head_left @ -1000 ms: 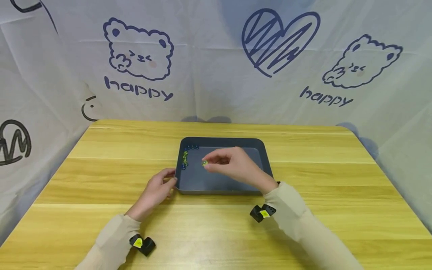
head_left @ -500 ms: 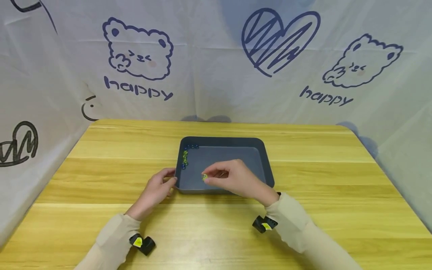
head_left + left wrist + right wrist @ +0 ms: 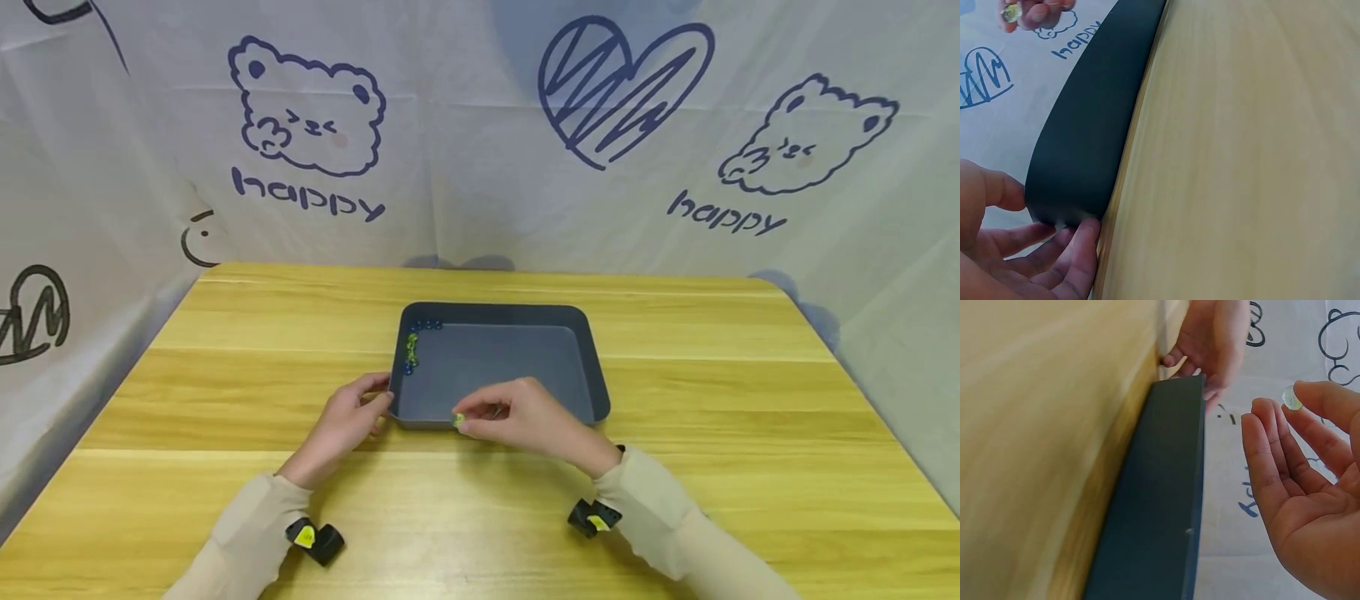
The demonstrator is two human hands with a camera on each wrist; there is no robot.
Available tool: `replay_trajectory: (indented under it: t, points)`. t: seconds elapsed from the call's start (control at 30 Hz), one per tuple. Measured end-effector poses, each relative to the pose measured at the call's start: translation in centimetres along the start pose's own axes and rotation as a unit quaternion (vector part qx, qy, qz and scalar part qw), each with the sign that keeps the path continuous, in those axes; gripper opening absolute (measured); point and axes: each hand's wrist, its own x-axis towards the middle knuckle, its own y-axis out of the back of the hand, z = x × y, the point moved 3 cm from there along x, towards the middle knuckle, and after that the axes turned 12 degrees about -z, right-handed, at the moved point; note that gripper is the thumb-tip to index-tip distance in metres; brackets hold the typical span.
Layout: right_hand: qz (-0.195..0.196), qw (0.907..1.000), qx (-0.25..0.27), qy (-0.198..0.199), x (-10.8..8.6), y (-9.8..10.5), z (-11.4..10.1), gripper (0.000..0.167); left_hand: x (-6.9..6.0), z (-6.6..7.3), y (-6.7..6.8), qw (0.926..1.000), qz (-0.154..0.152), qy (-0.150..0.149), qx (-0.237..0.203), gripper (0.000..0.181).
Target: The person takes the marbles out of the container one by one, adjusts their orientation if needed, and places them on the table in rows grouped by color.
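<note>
A dark grey rectangular tray (image 3: 517,367) sits on the wooden table. Several dark blue marbles (image 3: 429,326) line its back left corner, with yellow-green marbles (image 3: 412,347) along the left wall and blue ones (image 3: 408,367) in front of those. My left hand (image 3: 348,425) holds the tray's left side near the front corner; in the left wrist view the thumb meets the rim and the fingers touch the wall below. Above the tray's front rim, my right hand (image 3: 525,421) pinches one clear yellow-green marble (image 3: 1292,398) between thumb and index finger, the other fingers loosely bent.
The wooden table (image 3: 225,367) extends around the tray on all sides. White cloth (image 3: 480,167) with blue drawings hangs behind the table and at its sides. A black camera on a strap (image 3: 596,518) is worn on each wrist.
My right hand has moved toward the front of the tray, carrying the pinched marble from above the middle to the front rim. The left hand and the marbles in the tray have stayed in place.
</note>
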Motion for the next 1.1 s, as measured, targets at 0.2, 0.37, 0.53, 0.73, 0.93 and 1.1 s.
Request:
replay_trajectory:
  t: [0.2, 0.37, 0.53, 0.73, 0.93, 1.1]
  points:
    - [-0.024, 0.9996, 0.013, 0.001, 0.0, -1.0, 0.8, 0.021, 0.1, -0.1, -0.1, 1.0000, 0.000, 0.001, -0.002, 0.044]
    - [-0.060, 0.9975, -0.030, 0.020, 0.2, -2.0, 1.1, 0.019, 0.2, -0.3, 0.0, 1.0000, 0.001, -0.002, 0.001, 0.044]
    - [-0.081, 0.9941, -0.065, 0.031, 0.4, -2.8, 1.5, 0.016, 0.2, -0.4, 0.0, 1.0000, -0.001, -0.001, 0.000, 0.044]
    - [-0.085, 0.9931, -0.076, 0.026, 0.8, -3.4, 1.9, 0.014, 0.2, -0.4, 0.0, 1.0000, -0.001, 0.002, 0.000, 0.044]
    - [-0.082, 0.9941, -0.062, 0.034, 0.9, -3.8, 2.1, 0.014, 0.2, -0.3, 0.0, 1.0000, -0.002, 0.003, -0.002, 0.044]
    - [-0.083, 0.9964, -0.005, 0.016, 0.9, -3.9, 2.8, 0.014, 0.2, -0.2, -0.1, 1.0000, -0.002, 0.002, -0.003, 0.044]
